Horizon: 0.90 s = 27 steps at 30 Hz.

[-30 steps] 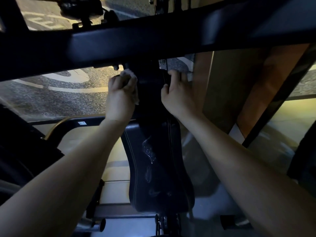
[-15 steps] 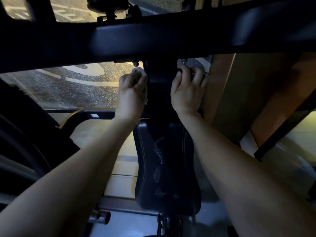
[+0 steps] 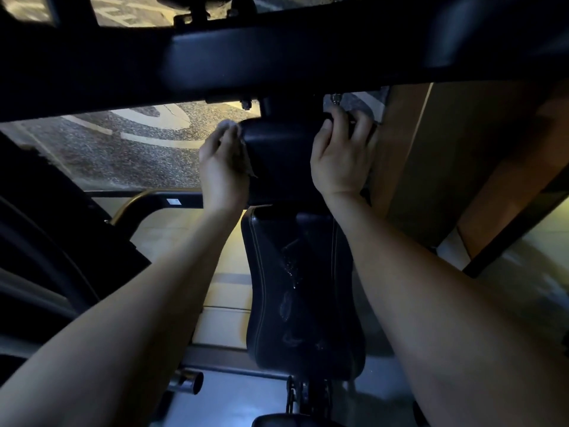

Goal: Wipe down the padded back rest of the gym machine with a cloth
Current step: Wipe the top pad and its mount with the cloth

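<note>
I can read no writing here. A small white label [image 3: 173,201] sits on the black frame tube [image 3: 160,201] left of my left wrist, too small to make out. Pale painted markings [image 3: 160,117] on the speckled floor [image 3: 123,158] are cut off by the machine's black crossbar [image 3: 277,53], so I cannot tell what they are.

The upper back rest pad [image 3: 278,152] hangs just below that crossbar, in the middle of the view. My left hand [image 3: 223,169] has its fingers curled round a pale cloth [image 3: 229,127] and presses it against the pad's left edge and top left corner. My right hand [image 3: 341,155] grips the pad's right edge, thumb on the front face, fingers [image 3: 338,118] hooked over the top right corner just under a bolt [image 3: 335,98].

Below it, the long lower pad [image 3: 301,303] with pale stitching along its sides shows wet streaks down its face.

There is open room to the left of the pad, above the frame tube. On the right, a wooden panel [image 3: 431,164] stands just beside my knuckles, and the crossbar is close above both hands. A metal tube end [image 3: 189,383] juts out low on the left.
</note>
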Motion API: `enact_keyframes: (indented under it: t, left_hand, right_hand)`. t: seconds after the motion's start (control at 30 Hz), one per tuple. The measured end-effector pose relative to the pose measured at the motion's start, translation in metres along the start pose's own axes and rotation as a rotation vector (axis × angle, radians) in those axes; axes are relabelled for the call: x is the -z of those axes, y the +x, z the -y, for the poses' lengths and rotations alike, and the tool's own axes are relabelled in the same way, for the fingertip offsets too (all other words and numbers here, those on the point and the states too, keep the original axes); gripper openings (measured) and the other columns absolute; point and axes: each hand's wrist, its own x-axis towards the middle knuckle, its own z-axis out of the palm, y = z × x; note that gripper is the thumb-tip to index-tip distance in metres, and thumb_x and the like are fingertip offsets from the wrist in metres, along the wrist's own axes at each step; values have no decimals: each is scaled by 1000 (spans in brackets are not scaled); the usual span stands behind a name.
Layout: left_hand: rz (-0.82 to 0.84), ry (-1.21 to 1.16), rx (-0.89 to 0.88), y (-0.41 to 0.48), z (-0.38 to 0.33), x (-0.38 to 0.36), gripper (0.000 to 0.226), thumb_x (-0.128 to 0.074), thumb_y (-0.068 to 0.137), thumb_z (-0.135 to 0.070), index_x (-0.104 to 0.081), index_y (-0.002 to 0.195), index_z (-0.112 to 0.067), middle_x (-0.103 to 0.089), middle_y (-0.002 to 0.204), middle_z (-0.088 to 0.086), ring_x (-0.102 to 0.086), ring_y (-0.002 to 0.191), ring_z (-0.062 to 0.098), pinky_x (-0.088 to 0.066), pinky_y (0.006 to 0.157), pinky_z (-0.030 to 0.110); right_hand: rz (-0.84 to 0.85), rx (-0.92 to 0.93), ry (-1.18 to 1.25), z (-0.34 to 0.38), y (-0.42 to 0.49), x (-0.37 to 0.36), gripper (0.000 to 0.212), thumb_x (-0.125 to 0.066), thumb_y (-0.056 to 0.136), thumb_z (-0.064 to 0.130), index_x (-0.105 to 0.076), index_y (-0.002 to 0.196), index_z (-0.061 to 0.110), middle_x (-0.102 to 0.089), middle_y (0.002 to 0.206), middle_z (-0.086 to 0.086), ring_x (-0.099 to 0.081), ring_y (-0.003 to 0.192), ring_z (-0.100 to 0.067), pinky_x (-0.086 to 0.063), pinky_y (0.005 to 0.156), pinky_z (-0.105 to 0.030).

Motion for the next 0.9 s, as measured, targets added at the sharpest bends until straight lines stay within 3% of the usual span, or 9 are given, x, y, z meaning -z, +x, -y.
enact_keyframes:
  t: [0.07, 0.13, 0.23, 0.33, 0.4, 0.5, 0.6, 0.77, 0.9]
  left_hand:
    - [34, -59, -147, 12, -19, 4, 40, -53, 96, -9, -63, 134, -6, -58, 141, 8, -51, 130, 6, -33, 109, 8]
    - [119, -148, -216, 29, -31, 6, 34, -56, 95, 2, -64, 128, 4, -60, 130, 3, -56, 113, -8, -46, 98, 10]
    - [204, -131, -189, 42, -27, 7, 36, -56, 93, -8, -67, 127, -4, -59, 136, 8, -61, 118, 18, -53, 99, 31]
    - [161, -144, -116, 35, -17, 7, 34, -57, 93, -5, -68, 126, -6, -62, 136, 3, -60, 116, 12, -40, 96, 8]
    - [114, -218, 32, 27, -13, 8, 39, -54, 90, -3, -68, 126, -12, -67, 126, -3, -61, 111, 6, -39, 91, 7]
    - [90, -345, 346, 38, -9, 3, 26, -52, 97, -17, -74, 110, -23, -74, 94, -4, -66, 90, 5, -45, 75, 18]
    - [196, -410, 346, 53, -3, 2, 24, -52, 100, -31, -70, 85, -23, -68, 70, -7, -60, 65, 6, -44, 65, 25]
    - [287, -578, 413, 32, 23, 16, 29, -56, 102, -40, -71, 119, -23, -78, 101, 2, -75, 92, 24, -61, 78, 41]
    - [344, -589, 559, -21, 44, 11, 24, -53, 106, -22, -71, 119, -12, -71, 68, 13, -58, 50, 31, -46, 47, 53]
  right_hand:
    - [-21, 19, 5, -1, 1, 1, 35, -41, 105, 34, -70, 121, 23, -60, 122, -13, -54, 103, -36, -44, 86, -43]
    - [-29, 49, 3, -2, 1, 1, 34, -42, 105, 33, -70, 121, 22, -60, 121, -14, -55, 101, -36, -43, 88, -43]
    - [-8, 57, -4, -3, 1, 2, 37, -39, 106, 35, -69, 123, 22, -59, 123, -13, -55, 103, -35, -41, 90, -42]
    - [18, 39, -16, -3, 2, 3, 38, -37, 105, 37, -68, 124, 24, -58, 125, -12, -54, 106, -35, -39, 91, -40]
    - [17, 38, -16, -3, 2, 2, 36, -40, 105, 36, -68, 124, 24, -59, 125, -12, -54, 107, -35, -37, 91, -38]
    - [-2, 49, -13, -4, 2, 1, 36, -42, 105, 35, -69, 124, 22, -60, 124, -13, -54, 106, -36, -37, 91, -38]
    - [-12, 73, -10, -4, 1, 1, 37, -39, 106, 34, -69, 123, 21, -60, 122, -14, -55, 103, -36, -40, 88, -41]
    - [6, 44, -62, 1, 0, 6, 34, -41, 105, 36, -67, 125, 26, -59, 125, -11, -54, 106, -35, -41, 89, -40]
    - [-2, 31, -33, 2, 0, 4, 34, -42, 105, 35, -68, 124, 25, -60, 125, -11, -55, 106, -35, -40, 86, -37]
